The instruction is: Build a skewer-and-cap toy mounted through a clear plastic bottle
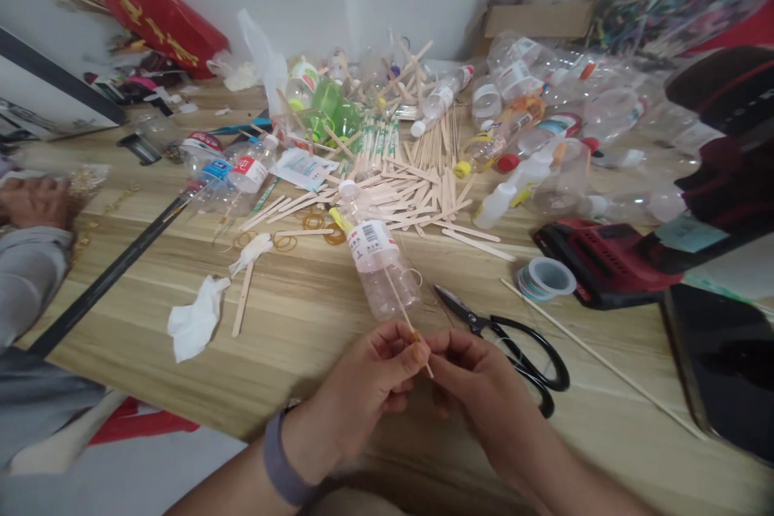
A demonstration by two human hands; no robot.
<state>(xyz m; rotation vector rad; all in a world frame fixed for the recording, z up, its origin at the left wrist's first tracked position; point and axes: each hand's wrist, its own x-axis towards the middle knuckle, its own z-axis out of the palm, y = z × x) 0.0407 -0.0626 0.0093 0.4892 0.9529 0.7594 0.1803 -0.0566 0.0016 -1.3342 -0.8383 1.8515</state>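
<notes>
Between the thumb and fingers of my left hand [368, 371] is a thin wooden stick [399, 300], tilted up and away in front of a bottle. A small yellow-brown rubber band [415, 336] sits around the stick near its lower end. My right hand [475, 375] is closed in a pinch right beside it, fingertips touching the left; what it grips is hidden. Just beyond lies a clear plastic bottle [387, 282] with a white label, cap pointing away. To the right, black-handled scissors [484, 326] lie near my right hand.
Flat wooden sticks [417, 193] and many plastic bottles [532, 121] crowd the back. At right are a red-and-black power tool [610, 258], a tape roll [547, 278], a long stick [605, 359] and a phone [719, 371]. Tissue [197, 318] lies left; another person's hand [36, 201] rests farther left.
</notes>
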